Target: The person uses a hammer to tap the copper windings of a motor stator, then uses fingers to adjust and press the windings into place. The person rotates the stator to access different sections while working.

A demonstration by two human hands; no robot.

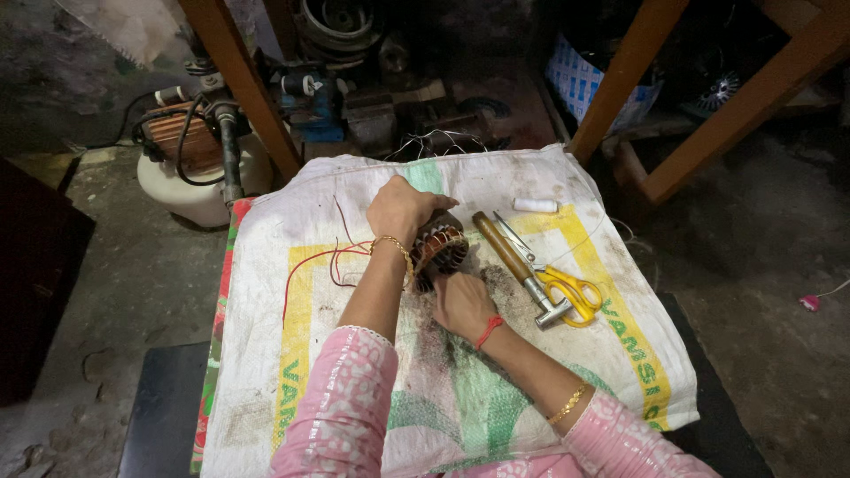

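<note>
Copper-and-dark motor stator [438,248], red wires [332,257] trailing leftward; white sack [496,177] showing yellow and green print beneath; yellow-handled scissors [571,288] and brown-handled hammer [513,265] lying rightward; pink patterned sleeves [341,407].

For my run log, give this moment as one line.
left hand: on motor coil | right hand: at coil's lower edge | hammer, scissors beside on sack

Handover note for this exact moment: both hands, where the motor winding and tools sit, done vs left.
Left hand: closed over the top of the motor stator, steadying it on the woven sack.
Right hand: at the stator's near lower edge, fingers against the winding; whether it pinches a wire cannot be seen.
Red wire leads trail left from the stator.
Hammer and yellow-handled scissors lie right of it, white spool beyond; all untouched.
Done: copper coils sit in the core.
Left: the leads hang loose.
</note>
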